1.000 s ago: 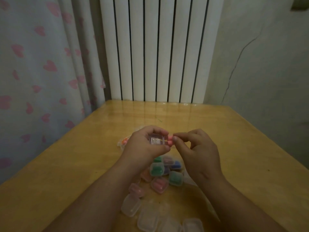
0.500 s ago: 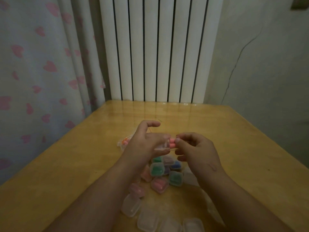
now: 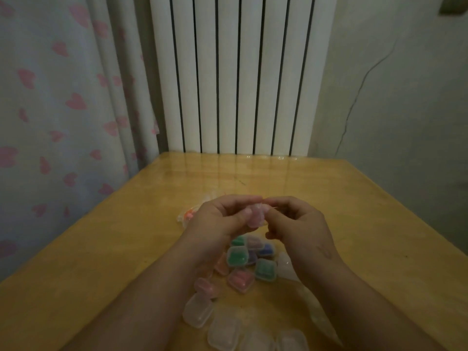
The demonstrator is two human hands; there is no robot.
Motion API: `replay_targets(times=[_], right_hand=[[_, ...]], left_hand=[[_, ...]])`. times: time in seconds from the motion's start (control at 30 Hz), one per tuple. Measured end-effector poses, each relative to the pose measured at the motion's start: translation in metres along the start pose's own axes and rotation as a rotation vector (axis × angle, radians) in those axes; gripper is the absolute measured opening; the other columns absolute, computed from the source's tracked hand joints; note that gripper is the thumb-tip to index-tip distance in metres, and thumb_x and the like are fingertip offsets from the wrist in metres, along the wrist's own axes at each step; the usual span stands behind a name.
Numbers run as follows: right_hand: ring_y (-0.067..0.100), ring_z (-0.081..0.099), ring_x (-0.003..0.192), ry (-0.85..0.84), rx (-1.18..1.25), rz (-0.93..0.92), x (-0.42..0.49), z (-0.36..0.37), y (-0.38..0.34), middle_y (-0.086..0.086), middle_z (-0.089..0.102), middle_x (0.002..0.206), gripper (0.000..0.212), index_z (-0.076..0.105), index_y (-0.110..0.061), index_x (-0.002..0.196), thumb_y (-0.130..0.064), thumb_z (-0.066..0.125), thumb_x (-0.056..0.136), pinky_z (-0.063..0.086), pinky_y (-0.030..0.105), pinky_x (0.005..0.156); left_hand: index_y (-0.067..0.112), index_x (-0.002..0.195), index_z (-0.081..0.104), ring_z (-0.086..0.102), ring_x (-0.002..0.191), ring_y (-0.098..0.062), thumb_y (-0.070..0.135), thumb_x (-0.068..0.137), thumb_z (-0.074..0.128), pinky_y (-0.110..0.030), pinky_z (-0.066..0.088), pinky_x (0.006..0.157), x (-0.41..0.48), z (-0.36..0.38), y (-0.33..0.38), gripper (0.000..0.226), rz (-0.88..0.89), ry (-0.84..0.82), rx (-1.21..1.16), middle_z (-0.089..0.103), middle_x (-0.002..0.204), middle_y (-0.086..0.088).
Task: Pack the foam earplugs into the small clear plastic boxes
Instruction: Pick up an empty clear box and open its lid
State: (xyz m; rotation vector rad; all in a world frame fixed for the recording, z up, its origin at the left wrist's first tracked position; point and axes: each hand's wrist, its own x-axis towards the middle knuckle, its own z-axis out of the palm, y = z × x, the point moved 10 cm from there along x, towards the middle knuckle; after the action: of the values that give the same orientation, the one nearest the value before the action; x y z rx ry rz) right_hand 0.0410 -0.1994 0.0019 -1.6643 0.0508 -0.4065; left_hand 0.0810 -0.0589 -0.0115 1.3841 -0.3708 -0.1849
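Observation:
Above the middle of the wooden table, both hands meet around one small clear plastic box that shows pink earplugs inside. My left hand grips it from the left with thumb and fingers. From the right, the fingertips of my right hand pinch its edge. Whether its lid is fully down is unclear. Under my hands lie several closed boxes holding green, pink and blue earplugs.
Several empty clear boxes lie at the near edge between my forearms. A clear bag with orange earplugs sits left of my left hand. A white radiator and a heart-print curtain stand behind the table.
My left fingers, which had spread over the box, have curled back around it. The box has tipped more upright between both hands, and my right fingertips have come in against it.

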Motion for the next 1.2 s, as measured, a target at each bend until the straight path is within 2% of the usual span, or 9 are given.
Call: replay_targets(times=[0.13, 0.23, 0.4, 0.53, 0.83, 0.93, 1.03, 1.13, 1.2], right_hand=[[0.01, 0.062, 0.062, -0.043, 0.049, 0.049, 0.0, 0.007, 0.006, 0.012, 0.069, 0.081, 0.02, 0.073, -0.02, 0.1, -0.026, 0.054, 0.097, 0.056, 0.031, 0.066], [0.007, 0.066, 0.067, -0.074, -0.015, 0.038, -0.001, 0.01, 0.006, 0.001, 0.072, 0.085, 0.019, 0.07, -0.023, 0.105, -0.033, 0.06, 0.092, 0.056, 0.023, 0.064], [-0.002, 0.064, 0.068, -0.021, -0.117, 0.021, 0.004, -0.002, 0.002, -0.005, 0.073, 0.081, 0.012, 0.073, -0.021, 0.095, -0.025, 0.072, 0.084, 0.045, 0.01, 0.052], [0.0, 0.06, 0.064, 0.085, -0.14, 0.096, 0.012, -0.03, 0.006, -0.005, 0.073, 0.08, 0.011, 0.075, -0.018, 0.094, -0.02, 0.074, 0.083, 0.041, 0.018, 0.056], [0.014, 0.063, 0.086, 0.154, -0.688, 0.21, 0.024, -0.044, 0.037, -0.008, 0.067, 0.09, 0.024, 0.065, -0.029, 0.1, -0.042, 0.072, 0.08, 0.052, 0.033, 0.077], [0.015, 0.064, 0.081, 0.171, -0.812, 0.25, 0.024, -0.045, 0.042, -0.007, 0.066, 0.086, 0.026, 0.055, -0.033, 0.095, -0.05, 0.068, 0.079, 0.054, 0.036, 0.076], [0.016, 0.062, 0.082, 0.068, -0.924, 0.267, 0.024, -0.032, 0.05, -0.005, 0.067, 0.088, 0.021, 0.061, -0.029, 0.087, -0.05, 0.062, 0.084, 0.053, 0.033, 0.073], [0.015, 0.061, 0.083, 0.042, -0.895, 0.22, 0.025, -0.025, 0.045, -0.005, 0.067, 0.088, 0.02, 0.067, -0.028, 0.087, -0.045, 0.059, 0.089, 0.052, 0.032, 0.075], [0.014, 0.059, 0.085, 0.061, -0.816, 0.148, 0.025, -0.023, 0.035, -0.006, 0.065, 0.089, 0.014, 0.067, -0.028, 0.09, -0.039, 0.059, 0.09, 0.049, 0.03, 0.074]], left_hand=[[0.016, 0.11, 0.07, 0.073, 0.094, -0.021, 0.008, 0.079, 0.075, -0.033, 0.058, 0.081, 0.002, -0.009, 0.003, 0.032, 0.024, 0.1, 0.042, 0.076, 0.094, -0.006], [0.019, 0.104, 0.072, 0.073, 0.089, -0.017, 0.019, 0.073, 0.079, -0.031, 0.059, 0.077, 0.002, -0.016, 0.007, 0.032, 0.061, 0.142, 0.136, 0.076, 0.09, -0.003], [0.022, 0.099, 0.073, 0.071, 0.089, -0.014, 0.027, 0.093, 0.061, -0.025, 0.056, 0.068, 0.003, -0.022, 0.015, 0.014, 0.11, 0.184, 0.167, 0.075, 0.098, 0.002], [0.028, 0.091, 0.072, 0.064, 0.078, -0.01, 0.02, 0.095, 0.061, -0.023, 0.049, 0.058, 0.001, -0.045, 0.024, 0.014, 0.159, 0.363, 0.273, 0.072, 0.09, 0.002], [0.033, 0.081, 0.07, 0.064, 0.085, -0.023, 0.009, 0.091, 0.054, -0.048, 0.058, 0.077, 0.004, -0.077, 0.019, 0.03, 0.126, 0.578, 0.561, 0.065, 0.086, 0.01], [0.037, 0.095, 0.068, 0.05, 0.111, -0.022, 0.003, 0.083, 0.056, -0.04, 0.047, 0.094, 0.004, -0.075, 0.024, 0.038, 0.112, 0.57, 0.949, 0.06, 0.108, 0.01], [0.041, 0.124, 0.057, 0.041, 0.125, -0.024, 0.007, 0.08, 0.057, -0.041, 0.039, 0.103, 0.006, -0.071, 0.019, 0.056, -0.004, 0.507, 1.132, 0.053, 0.13, 0.005], [0.043, 0.136, 0.045, 0.046, 0.124, -0.025, 0.015, 0.084, 0.054, -0.042, 0.04, 0.102, 0.011, -0.069, 0.006, 0.06, -0.048, 0.436, 1.177, 0.055, 0.131, 0.005], [0.04, 0.131, 0.053, 0.054, 0.117, -0.022, 0.022, 0.087, 0.055, -0.042, 0.044, 0.099, 0.012, -0.07, 0.006, 0.048, -0.003, 0.45, 1.174, 0.063, 0.124, 0.007]])
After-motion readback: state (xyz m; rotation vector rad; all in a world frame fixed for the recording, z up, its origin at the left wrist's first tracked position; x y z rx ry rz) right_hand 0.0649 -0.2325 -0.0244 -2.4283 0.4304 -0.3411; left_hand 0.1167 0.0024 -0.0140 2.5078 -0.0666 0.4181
